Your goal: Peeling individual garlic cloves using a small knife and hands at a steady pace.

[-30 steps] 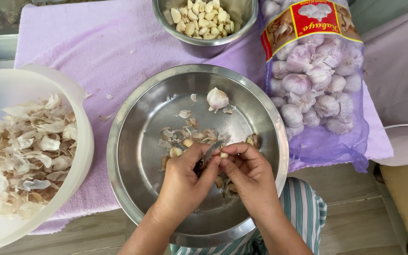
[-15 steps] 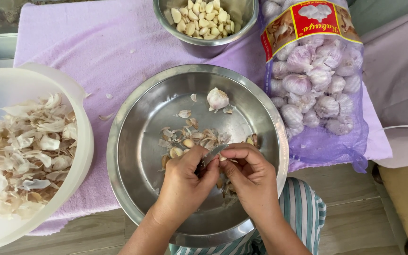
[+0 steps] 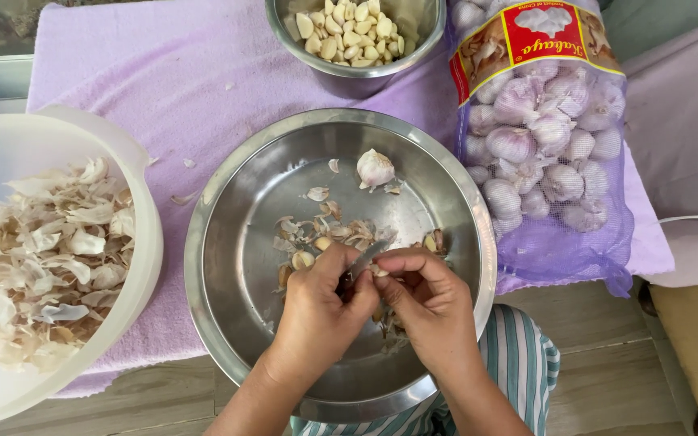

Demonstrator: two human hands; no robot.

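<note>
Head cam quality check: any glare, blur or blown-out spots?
Head view: soft daylight, sharp overall; mild sheen on the steel basin rim and floor; the white plastic bowl is near blown out at its rim; the hands throw a soft shadow into the basin; slight bulging toward the edges; the garlic bag is well exposed.

The white plastic bowl [image 3: 143,202] of garlic skins is cut off by the left and bottom edges. The small steel bowl [image 3: 365,74] of peeled cloves and the mesh garlic bag [image 3: 539,145] run off the top. The left hand [image 3: 317,311] hides most of the knife [image 3: 363,262]. The clove pinched in the right hand [image 3: 430,303] is covered by fingers. Both forearms leave the frame below.
</note>
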